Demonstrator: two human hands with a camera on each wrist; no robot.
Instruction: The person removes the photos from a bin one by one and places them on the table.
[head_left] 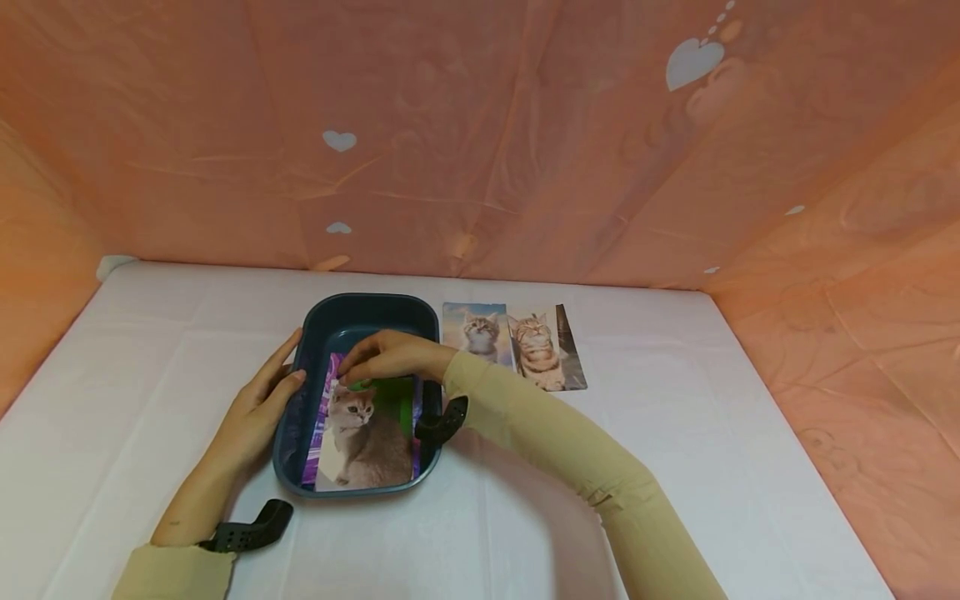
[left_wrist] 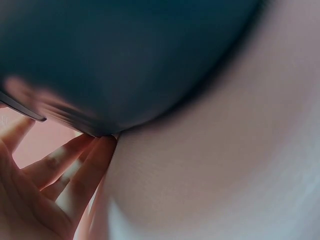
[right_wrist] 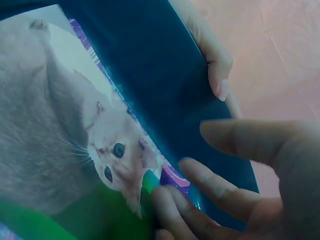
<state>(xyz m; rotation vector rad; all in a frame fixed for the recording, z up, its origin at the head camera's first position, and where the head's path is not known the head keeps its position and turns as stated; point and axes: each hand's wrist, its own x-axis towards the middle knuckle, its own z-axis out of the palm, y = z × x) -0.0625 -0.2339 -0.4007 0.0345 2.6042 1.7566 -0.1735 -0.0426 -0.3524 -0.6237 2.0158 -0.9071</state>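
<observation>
A dark teal plastic tray (head_left: 367, 310) stands on the white-covered table. Inside it lies a picture of a grey cat with a green background (head_left: 375, 450), on top of something with a purple edge (head_left: 313, 462). My left hand (head_left: 258, 408) grips the tray's left side, thumb at the rim and fingers against the outer wall, as the left wrist view also shows. Over the tray, my right hand (head_left: 390, 357) has its fingertips at the picture's far edge. In the right wrist view its thumb (right_wrist: 235, 137) stands apart from the other fingers.
Right of the tray lie two kitten pictures side by side, one with a blue background (head_left: 476, 329) and one of a striped kitten (head_left: 538, 354); my right forearm partly covers the first. Orange sheets with hearts (head_left: 450, 167) rise behind the table and at both sides.
</observation>
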